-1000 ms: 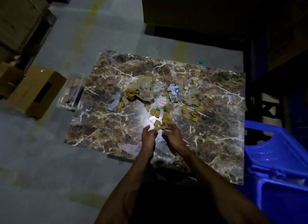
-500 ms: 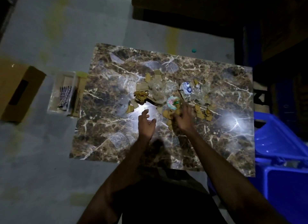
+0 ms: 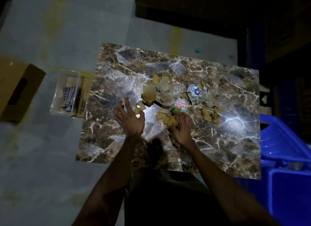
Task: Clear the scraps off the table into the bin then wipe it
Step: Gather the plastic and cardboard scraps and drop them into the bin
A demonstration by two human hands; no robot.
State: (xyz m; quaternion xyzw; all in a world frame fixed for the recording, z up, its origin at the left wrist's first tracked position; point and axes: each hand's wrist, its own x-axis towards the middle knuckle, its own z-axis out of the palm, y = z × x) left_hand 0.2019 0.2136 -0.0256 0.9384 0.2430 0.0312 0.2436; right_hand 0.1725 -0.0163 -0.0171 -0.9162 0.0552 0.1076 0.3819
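Scraps [image 3: 170, 98] of brown card, clear plastic and a round label lie heaped mid-table [image 3: 218, 150]. The left hand [image 3: 129, 119] hangs over the table just left of the heap, fingers spread wide, holding nothing. The right hand [image 3: 180, 128] curls round a few card bits at the heap's near edge. The blue bin [image 3: 286, 158] stands at the table's right side.

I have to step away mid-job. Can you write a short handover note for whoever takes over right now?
Left hand: open, fingers spread above the table, holding nothing.
Right hand: curled round a few cardboard scraps at the pile's near edge.
Most scraps, clear plastic and a round lid lie mid-table. Blue bin stands to the right.
Left: bin everything, then wipe.
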